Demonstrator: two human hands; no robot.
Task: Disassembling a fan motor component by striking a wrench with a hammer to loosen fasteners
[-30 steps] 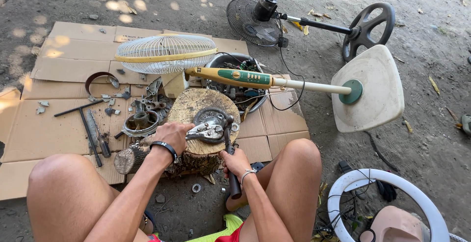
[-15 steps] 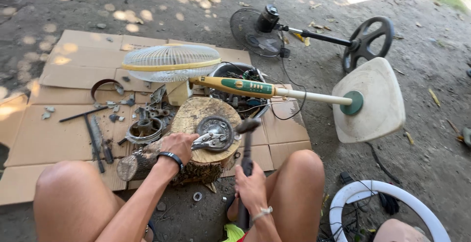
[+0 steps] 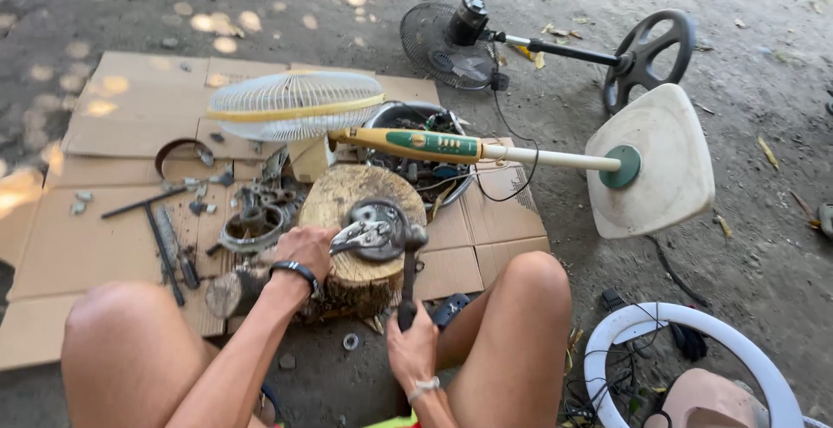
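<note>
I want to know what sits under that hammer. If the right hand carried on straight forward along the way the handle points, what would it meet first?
Most likely the round metal part on the wood stump. The right hand grips the hammer, whose head sits at that part's edge, beside the pliers in the left hand. Depth is unclear.

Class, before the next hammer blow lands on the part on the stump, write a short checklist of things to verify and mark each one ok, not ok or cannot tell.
1. Right hand grips the hammer handle: ok.
2. Left hand steadies the metal disc with the locking pliers: ok.
3. Disc rests on top of the wood stump: ok.
4. Left hand's fingers out of the hammer's path: not ok, close beside the head.
5. Stump stands firm on the cardboard: cannot tell.
6. Bare knees close to the stump: not ok.
</note>
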